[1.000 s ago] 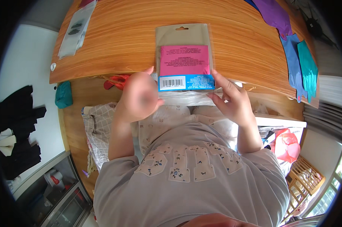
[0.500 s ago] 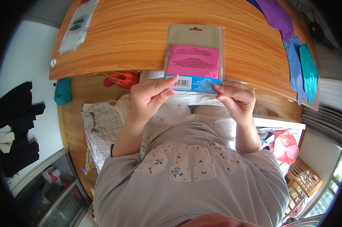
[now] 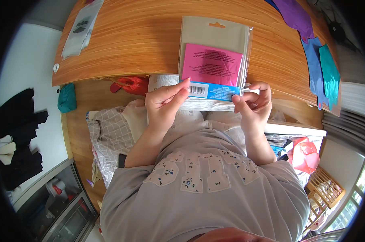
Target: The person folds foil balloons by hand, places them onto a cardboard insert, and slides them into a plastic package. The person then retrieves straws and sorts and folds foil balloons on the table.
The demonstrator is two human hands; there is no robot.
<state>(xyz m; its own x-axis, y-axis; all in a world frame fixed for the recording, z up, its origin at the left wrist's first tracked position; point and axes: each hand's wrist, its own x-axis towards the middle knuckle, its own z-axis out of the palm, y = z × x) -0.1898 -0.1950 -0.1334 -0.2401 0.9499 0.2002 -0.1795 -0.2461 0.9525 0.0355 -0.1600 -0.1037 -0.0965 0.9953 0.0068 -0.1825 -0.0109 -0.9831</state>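
Observation:
A clear plastic packet [image 3: 210,35] with a hang hole at its far end is held up over the front edge of the table. Inside are a beige card backing, a pink printed piece [image 3: 211,64] and a blue strip [image 3: 222,92] with a barcode. My left hand [image 3: 163,103] pinches the packet's near left corner between thumb and forefinger. At the near right corner, my right hand [image 3: 254,107] is closed on the loose clear edge, fingers curled and thumb against the blue strip. The tips of some fingers are hidden.
On the wooden table [image 3: 142,36], clear bags [image 3: 81,30] lie at the far left. Purple [image 3: 295,18], blue [image 3: 314,66] and teal [image 3: 329,76] flat pieces hang along its right edge. Below the table are a red item [image 3: 134,84] and a white drawer unit [image 3: 295,130].
The packet has shifted slightly right and away from me and turned a little clockwise. My right hand's fingers have curled round its clear side edge, which now stands out more.

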